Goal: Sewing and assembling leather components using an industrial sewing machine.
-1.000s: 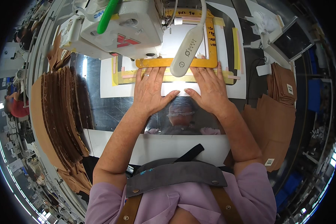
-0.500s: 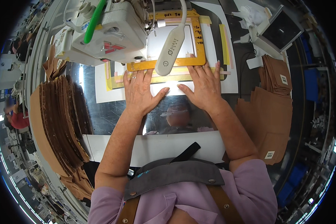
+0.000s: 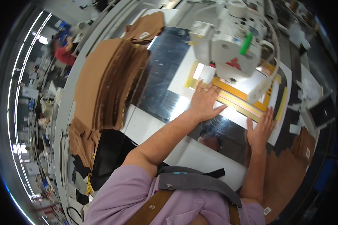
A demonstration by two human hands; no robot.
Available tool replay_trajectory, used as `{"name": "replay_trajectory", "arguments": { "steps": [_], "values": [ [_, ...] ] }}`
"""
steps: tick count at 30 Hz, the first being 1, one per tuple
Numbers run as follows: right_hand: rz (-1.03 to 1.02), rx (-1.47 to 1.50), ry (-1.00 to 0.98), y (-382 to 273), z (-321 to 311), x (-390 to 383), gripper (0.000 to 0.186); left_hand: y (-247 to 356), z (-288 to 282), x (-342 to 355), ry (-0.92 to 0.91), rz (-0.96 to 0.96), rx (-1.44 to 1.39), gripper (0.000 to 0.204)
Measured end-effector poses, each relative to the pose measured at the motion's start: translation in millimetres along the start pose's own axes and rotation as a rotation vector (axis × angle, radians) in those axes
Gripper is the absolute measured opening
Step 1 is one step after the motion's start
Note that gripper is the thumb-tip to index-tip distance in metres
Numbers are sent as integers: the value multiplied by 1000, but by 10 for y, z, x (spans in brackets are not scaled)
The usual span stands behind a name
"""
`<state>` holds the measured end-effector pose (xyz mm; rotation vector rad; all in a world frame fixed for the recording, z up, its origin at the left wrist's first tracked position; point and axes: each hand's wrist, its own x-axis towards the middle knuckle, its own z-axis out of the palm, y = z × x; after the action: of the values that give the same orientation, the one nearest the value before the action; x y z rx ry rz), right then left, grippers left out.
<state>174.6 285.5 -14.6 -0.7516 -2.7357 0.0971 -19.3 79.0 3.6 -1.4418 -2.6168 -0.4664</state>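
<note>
My left hand [image 3: 205, 102] lies flat with fingers spread on a white template sheet [image 3: 179, 80]. Its fingertips are at the near left corner of a yellow clamp frame [image 3: 229, 89]. My right hand [image 3: 260, 129] rests palm down at the sheet's near right part, fingers stretched out and thumb apart, close to the frame's right corner. Yellow and pink tape strips [image 3: 238, 104] run along the sheet between the hands. Over the frame stands a white sewing machine head [image 3: 233, 52] with a green part [image 3: 246, 43]. A pale lamp wand [image 3: 257, 92] hangs in front of it.
A tall stack of brown fabric pieces [image 3: 97, 82] stands at the left, with more brown fabric [image 3: 146, 26] behind it. Further brown pieces [image 3: 285, 176] lie at the right, near a small screen [image 3: 322, 112]. Far left, a person in red [image 3: 65, 52] is seated.
The view has swung left, so the machine and sheet appear farther right and tilted. My right hand has slid back a little from the frame; my left hand stays by the frame's left corner.
</note>
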Motion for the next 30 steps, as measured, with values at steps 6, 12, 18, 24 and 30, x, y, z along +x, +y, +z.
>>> {"name": "replay_trajectory", "arguments": {
  "steps": [6, 12, 18, 24, 30],
  "values": [
    [3, -44, -30, 45, 62, -39, 78, -901, -924, -327, 424, -121, 76, 25],
    [5, -34, -79, -16, -13, 6, 72, -2518, -2381, -794, 619, -737, 217, 30],
    [8, 7, -74, 24, -114, -55, 67, -3116, -2678, -1139, 187, -788, 180, 24],
    [-63, 76, -50, 55, -337, -187, 60, -3121, -2634, -1121, 271, -850, 297, 18],
    [-228, 519, -107, -317, -622, -340, 46, -2787, -2584, -1300, 636, -892, -613, 12]
  ]
}}
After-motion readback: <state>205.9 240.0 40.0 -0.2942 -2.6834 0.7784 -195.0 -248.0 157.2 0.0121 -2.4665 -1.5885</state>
